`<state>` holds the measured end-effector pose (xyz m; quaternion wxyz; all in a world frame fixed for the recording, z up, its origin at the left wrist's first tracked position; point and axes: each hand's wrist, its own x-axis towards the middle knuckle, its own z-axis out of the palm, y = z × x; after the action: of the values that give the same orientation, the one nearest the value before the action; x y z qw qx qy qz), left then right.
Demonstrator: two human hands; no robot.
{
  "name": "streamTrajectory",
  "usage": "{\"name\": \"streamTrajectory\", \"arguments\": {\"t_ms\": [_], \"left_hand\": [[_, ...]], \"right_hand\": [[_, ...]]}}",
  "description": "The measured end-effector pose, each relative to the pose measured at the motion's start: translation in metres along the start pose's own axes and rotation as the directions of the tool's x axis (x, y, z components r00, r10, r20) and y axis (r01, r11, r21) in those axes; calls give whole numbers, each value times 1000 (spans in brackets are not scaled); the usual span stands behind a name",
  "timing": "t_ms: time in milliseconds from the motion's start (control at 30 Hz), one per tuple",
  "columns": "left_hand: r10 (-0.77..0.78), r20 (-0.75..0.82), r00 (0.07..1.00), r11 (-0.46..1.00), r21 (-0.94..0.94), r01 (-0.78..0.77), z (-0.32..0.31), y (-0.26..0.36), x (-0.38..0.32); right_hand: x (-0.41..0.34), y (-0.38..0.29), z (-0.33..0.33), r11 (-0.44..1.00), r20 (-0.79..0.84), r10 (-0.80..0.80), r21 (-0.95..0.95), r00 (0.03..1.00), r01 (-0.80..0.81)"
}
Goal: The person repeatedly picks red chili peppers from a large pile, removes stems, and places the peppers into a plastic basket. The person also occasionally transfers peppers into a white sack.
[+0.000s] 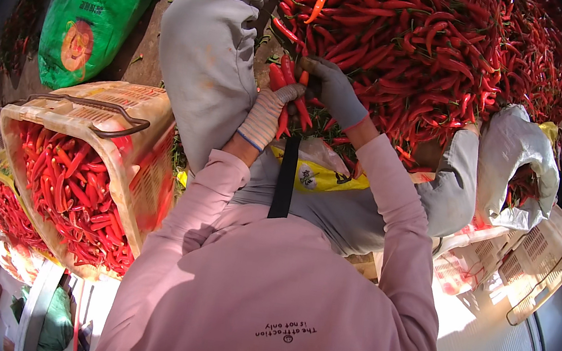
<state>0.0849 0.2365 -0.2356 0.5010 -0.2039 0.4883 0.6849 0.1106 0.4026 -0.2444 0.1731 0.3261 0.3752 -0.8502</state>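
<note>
My left hand (270,113), in a striped knit glove, is closed around several red chili peppers (287,72). They point up and down out of the fist. Beside it, my right hand (337,90) wears a grey coated glove. Its bent fingertips meet near the top of the bunch, close to another pepper (289,33); whether they pinch it is hidden. Beyond both hands spreads a large heap of red chili peppers (410,43) with green stems. Under the hands, a yellow and clear plastic bag (333,181) lies across my lap by a black strap (285,176).
At left stands a plastic crate (140,210) of red peppers (71,190) with a metal handle (108,113). A green woven sack (102,13) lies behind it. To the right are a white sack (507,152) holding stems and peppers, and a pale crate (537,252).
</note>
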Motion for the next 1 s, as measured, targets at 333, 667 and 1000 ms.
{"name": "streamTrajectory", "arguments": {"t_ms": [333, 667, 1000], "left_hand": [[300, -335, 893, 927, 322, -191, -9, -27, 23], [167, -422, 891, 986, 75, -149, -7, -31, 51], [562, 71, 824, 568, 692, -446, 34, 1, -11]], "right_hand": [[117, 8, 1, -141, 240, -635, -971, 734, 195], [79, -5, -5, 226, -30, -529, -968, 848, 106], [-21, -44, -12, 945, -25, -109, -314, 994, 96]]}}
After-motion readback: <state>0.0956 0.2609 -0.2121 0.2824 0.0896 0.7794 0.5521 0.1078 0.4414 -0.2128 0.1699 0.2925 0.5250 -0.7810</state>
